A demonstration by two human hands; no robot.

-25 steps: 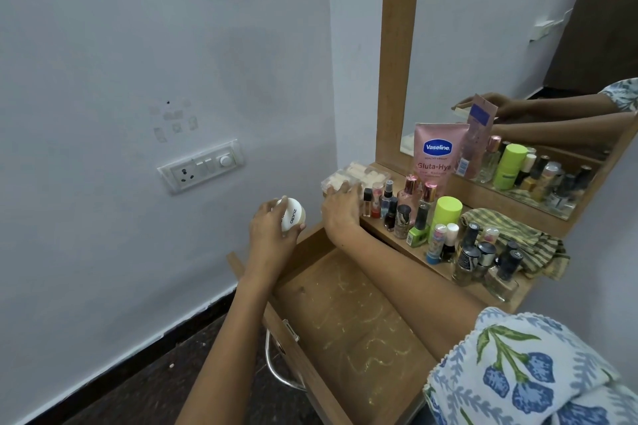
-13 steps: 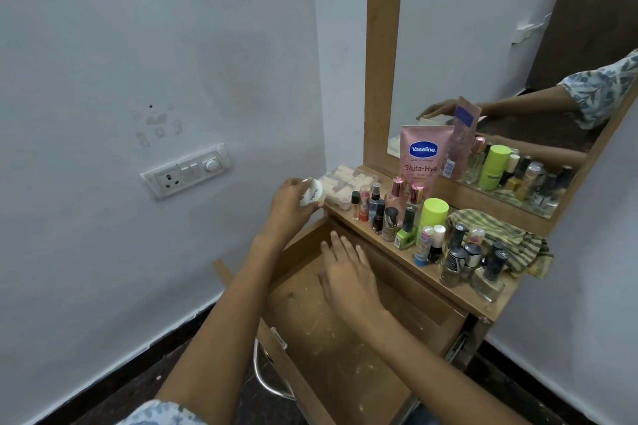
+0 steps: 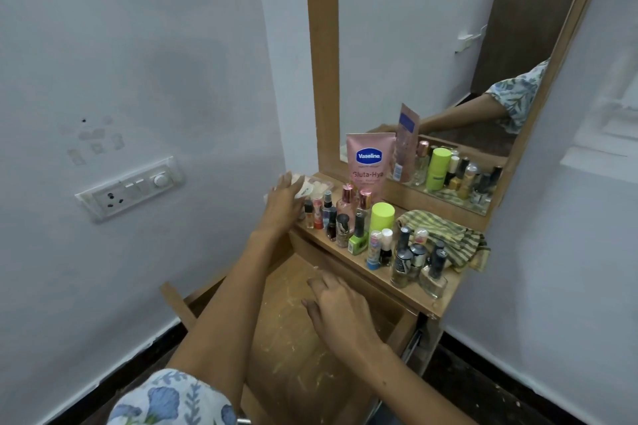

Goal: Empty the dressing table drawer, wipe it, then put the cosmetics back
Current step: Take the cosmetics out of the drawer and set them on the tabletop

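Two bare hands are in view over the dressing table. The left hand (image 3: 283, 202) is stretched to the far left end of the table top (image 3: 419, 290), and its fingers curl around a small white round jar (image 3: 303, 190), which is at the edge of the top, just beside a pale plastic tray (image 3: 319, 183); I cannot tell if the jar already rests on the wood. The right hand (image 3: 340, 312) is spread with the palm down, low over the open drawer (image 3: 293, 348), and it holds nothing; whether it touches the drawer bottom is not clear. The drawer is pulled out below the top, and no cosmetics are visible in it; its wooden bottom shows pale scratches or streaks. On the table top stand many cosmetics: a pink Vaseline tube (image 3: 368, 162) leaning against the mirror (image 3: 448, 45), a bottle with a lime green cap (image 3: 381, 216), a group of small dark nail polish bottles (image 3: 409, 257) near the front right edge, and more little bottles (image 3: 328, 212) close to the left hand. A green striped cloth (image 3: 445, 235) lies crumpled at the right end of the top, behind the nail polish bottles. On the wall to the left there is a white switch plate (image 3: 129, 188).
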